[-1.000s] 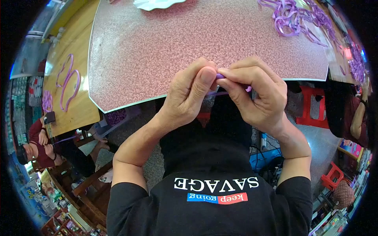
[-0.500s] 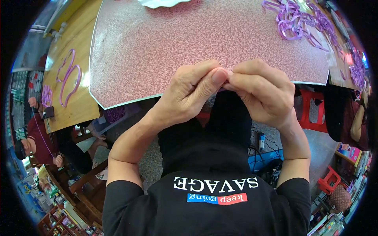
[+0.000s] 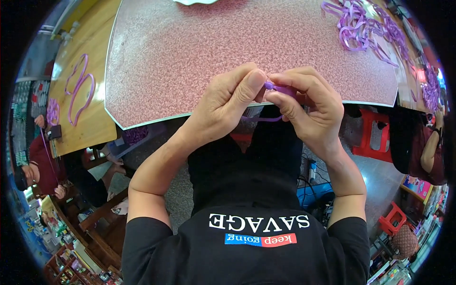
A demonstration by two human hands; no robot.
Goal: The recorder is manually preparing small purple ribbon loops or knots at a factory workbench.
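A thin purple ribbon (image 3: 283,90) with a small knot-like lump (image 3: 269,85) runs between my hands, above the near edge of the pink speckled table (image 3: 213,47). My left hand (image 3: 218,102) pinches its end by the lump with thumb and forefinger. Thumb and fingers of my right hand (image 3: 316,102) are closed on the ribbon just right of the lump. Part of the same purple strip loops below my fingers, over my lap. My fingertips hide the rest of the lump.
Purple ribbons (image 3: 354,35) lie tangled at the table's far right. Looped ribbon (image 3: 80,95) rests on a wooden table (image 3: 95,137) at left. A white scalloped dish (image 3: 197,1) is at the far edge. People sit on both sides; a red stool (image 3: 365,135) stands at right.
My fingertips were pressed together, hiding what they held. My hands have parted slightly and the right has turned, so the purple ribbon and its lump now show.
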